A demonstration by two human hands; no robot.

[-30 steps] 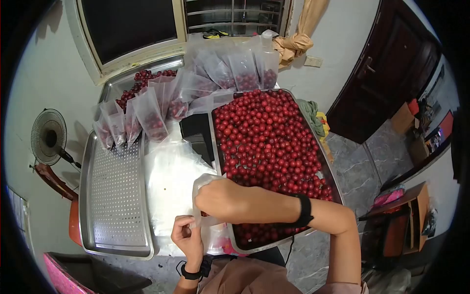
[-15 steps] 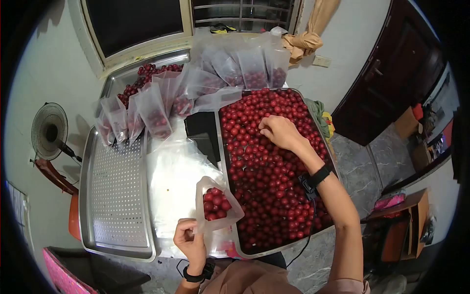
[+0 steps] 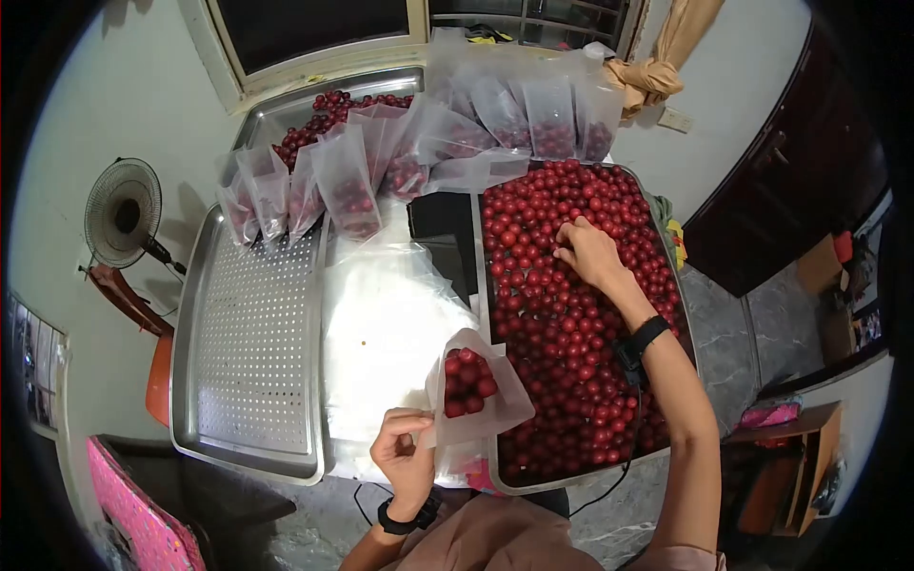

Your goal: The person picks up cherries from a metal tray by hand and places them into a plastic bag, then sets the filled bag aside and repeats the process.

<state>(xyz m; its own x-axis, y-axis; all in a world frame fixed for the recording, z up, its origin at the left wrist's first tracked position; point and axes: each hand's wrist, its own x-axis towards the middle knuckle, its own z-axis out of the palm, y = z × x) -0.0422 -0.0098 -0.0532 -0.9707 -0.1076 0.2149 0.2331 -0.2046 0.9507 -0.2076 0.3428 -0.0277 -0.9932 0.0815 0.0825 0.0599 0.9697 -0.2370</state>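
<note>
My left hand (image 3: pixel 407 459) pinches the near edge of a translucent plastic bag (image 3: pixel 505 398). The bag's mouth gapes upward, and several round, plum-like red fruits (image 3: pixel 466 383) lie inside. To the right, a deep metal tray (image 3: pixel 484 276) holds a thick layer of the same red fruits (image 3: pixel 562 347). My right hand (image 3: pixel 592 252) is over the upper part of that layer, fingers curled down among the fruits. Whatever sits under those fingertips is hidden.
Filled plastic bags (image 3: pixel 347 195) stand along the back and on a perforated metal tray (image 3: pixel 249 352) at left. Behind them, another metal tray (image 3: pixel 262 124) holds more fruits. A flat plastic sheet (image 3: pixel 381 333) covers the middle. A fan (image 3: pixel 124 211) stands far left.
The view has turned, so the whole scene sits further right. My left hand still holds the bag, and my right hand stays among the fruits with its fingers slightly shifted.
</note>
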